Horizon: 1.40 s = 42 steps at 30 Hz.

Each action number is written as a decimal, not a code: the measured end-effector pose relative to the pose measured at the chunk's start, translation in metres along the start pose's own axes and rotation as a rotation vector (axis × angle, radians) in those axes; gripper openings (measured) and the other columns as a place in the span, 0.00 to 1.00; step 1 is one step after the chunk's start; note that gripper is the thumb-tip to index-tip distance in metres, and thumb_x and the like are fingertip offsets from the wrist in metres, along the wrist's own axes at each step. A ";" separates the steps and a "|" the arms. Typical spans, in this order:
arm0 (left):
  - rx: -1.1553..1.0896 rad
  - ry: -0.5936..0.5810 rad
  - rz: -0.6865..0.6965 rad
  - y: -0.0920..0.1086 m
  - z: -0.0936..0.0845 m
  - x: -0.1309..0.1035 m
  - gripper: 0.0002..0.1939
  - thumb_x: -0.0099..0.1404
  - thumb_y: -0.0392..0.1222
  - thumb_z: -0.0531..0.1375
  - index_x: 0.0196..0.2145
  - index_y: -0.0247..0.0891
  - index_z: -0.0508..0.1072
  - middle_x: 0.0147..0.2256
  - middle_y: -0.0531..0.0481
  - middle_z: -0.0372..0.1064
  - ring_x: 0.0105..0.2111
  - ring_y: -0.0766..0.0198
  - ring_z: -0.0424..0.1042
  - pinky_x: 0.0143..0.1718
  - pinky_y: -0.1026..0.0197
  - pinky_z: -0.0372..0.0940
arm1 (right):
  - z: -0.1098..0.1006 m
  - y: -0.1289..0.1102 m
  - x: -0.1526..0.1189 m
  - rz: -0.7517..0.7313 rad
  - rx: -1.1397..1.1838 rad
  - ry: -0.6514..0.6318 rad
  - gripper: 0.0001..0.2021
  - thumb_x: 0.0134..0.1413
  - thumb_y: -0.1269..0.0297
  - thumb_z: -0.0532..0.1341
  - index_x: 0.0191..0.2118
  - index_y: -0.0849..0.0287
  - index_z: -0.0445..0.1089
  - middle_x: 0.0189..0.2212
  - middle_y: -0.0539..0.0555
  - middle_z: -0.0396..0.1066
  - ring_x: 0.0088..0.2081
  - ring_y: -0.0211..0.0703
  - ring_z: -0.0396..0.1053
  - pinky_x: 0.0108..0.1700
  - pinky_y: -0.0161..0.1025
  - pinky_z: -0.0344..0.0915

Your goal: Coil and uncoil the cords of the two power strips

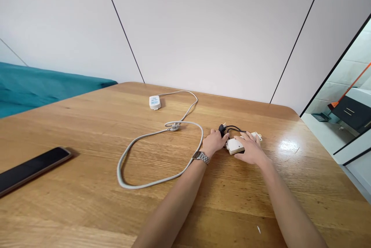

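On the right half of the wooden table (95, 124), a white power strip (234, 146) lies under my right hand (249, 149), whose fingers are spread over its top. My left hand (213, 142), with a metal-band watch on the wrist, is closed around the black plug (222, 128) at the strip's left. The plug's pins point up and away. A thin black cord (236, 127) loops behind both hands to the strip. Left of my left hand, a long grey-white cable (139, 137) lies in a wide loop, with its own plug (174, 127) near the middle.
A small white socket block (154, 102) sits at the back, on the cable's far end. A dark phone-like slab (31, 168) lies at the left. A white scrap (259, 229) is near the front. Behind are a pale wall and a teal seat (49, 85).
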<state>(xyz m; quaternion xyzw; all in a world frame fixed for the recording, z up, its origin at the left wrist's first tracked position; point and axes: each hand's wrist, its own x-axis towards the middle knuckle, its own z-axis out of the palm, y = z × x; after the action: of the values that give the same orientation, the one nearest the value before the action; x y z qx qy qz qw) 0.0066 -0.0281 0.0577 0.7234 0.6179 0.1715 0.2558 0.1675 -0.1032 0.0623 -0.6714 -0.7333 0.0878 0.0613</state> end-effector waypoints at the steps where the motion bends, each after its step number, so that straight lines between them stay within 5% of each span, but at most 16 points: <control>1: 0.017 -0.001 0.008 -0.001 -0.001 0.001 0.27 0.65 0.57 0.51 0.47 0.29 0.70 0.53 0.27 0.62 0.50 0.35 0.69 0.50 0.42 0.61 | 0.000 0.000 0.001 0.004 0.002 0.000 0.40 0.48 0.49 0.64 0.66 0.51 0.54 0.68 0.59 0.46 0.69 0.59 0.38 0.65 0.63 0.30; 7: -0.032 0.125 0.097 -0.015 -0.005 0.014 0.26 0.68 0.56 0.48 0.52 0.33 0.67 0.52 0.30 0.65 0.53 0.43 0.67 0.52 0.45 0.61 | 0.012 -0.014 0.005 0.008 -0.006 0.105 0.48 0.45 0.38 0.63 0.67 0.57 0.50 0.68 0.62 0.46 0.69 0.61 0.38 0.65 0.64 0.29; 16: -0.156 0.200 0.259 -0.029 0.010 0.033 0.24 0.70 0.48 0.48 0.58 0.31 0.64 0.58 0.36 0.63 0.60 0.55 0.61 0.60 0.56 0.54 | 0.043 -0.042 0.004 -0.030 -0.129 0.404 0.34 0.54 0.48 0.62 0.63 0.60 0.59 0.63 0.65 0.57 0.65 0.59 0.50 0.65 0.60 0.39; 20: -0.199 0.230 0.291 -0.028 0.012 0.033 0.20 0.70 0.47 0.50 0.51 0.34 0.71 0.52 0.39 0.70 0.55 0.55 0.66 0.57 0.56 0.59 | 0.042 -0.040 0.007 -0.043 -0.185 0.401 0.32 0.57 0.49 0.60 0.64 0.54 0.58 0.64 0.63 0.56 0.63 0.60 0.52 0.63 0.59 0.43; 25: -0.228 0.264 0.304 -0.026 0.012 0.030 0.19 0.68 0.47 0.52 0.48 0.33 0.73 0.50 0.38 0.72 0.53 0.53 0.68 0.56 0.53 0.60 | 0.035 -0.035 0.017 0.016 -0.222 0.369 0.21 0.60 0.54 0.58 0.57 0.51 0.66 0.52 0.59 0.68 0.53 0.55 0.62 0.57 0.54 0.51; 34: -0.255 0.292 0.328 -0.033 -0.004 0.017 0.15 0.66 0.45 0.54 0.41 0.33 0.75 0.43 0.39 0.75 0.45 0.54 0.73 0.50 0.54 0.64 | 0.019 0.022 0.031 0.270 -0.286 0.367 0.20 0.61 0.54 0.56 0.56 0.53 0.66 0.48 0.60 0.70 0.49 0.55 0.64 0.51 0.50 0.54; 38: -0.178 0.334 0.403 -0.044 -0.029 -0.005 0.13 0.65 0.44 0.56 0.40 0.35 0.75 0.42 0.42 0.76 0.45 0.54 0.72 0.51 0.53 0.63 | 0.010 0.063 0.028 0.412 -0.331 0.367 0.21 0.62 0.55 0.54 0.57 0.55 0.66 0.48 0.63 0.70 0.49 0.58 0.65 0.50 0.52 0.54; 42: 0.010 0.452 0.494 -0.079 -0.067 -0.032 0.14 0.66 0.48 0.54 0.39 0.37 0.75 0.41 0.43 0.75 0.44 0.53 0.71 0.50 0.52 0.63 | -0.001 0.112 0.016 0.536 -0.297 0.344 0.23 0.62 0.54 0.52 0.57 0.59 0.66 0.50 0.68 0.69 0.51 0.62 0.64 0.49 0.55 0.54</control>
<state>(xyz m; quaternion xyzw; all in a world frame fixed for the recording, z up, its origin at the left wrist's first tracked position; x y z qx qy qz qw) -0.1002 -0.0409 0.0682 0.7963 0.4658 0.3814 0.0593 0.2753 -0.0784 0.0396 -0.8467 -0.5145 -0.1213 0.0606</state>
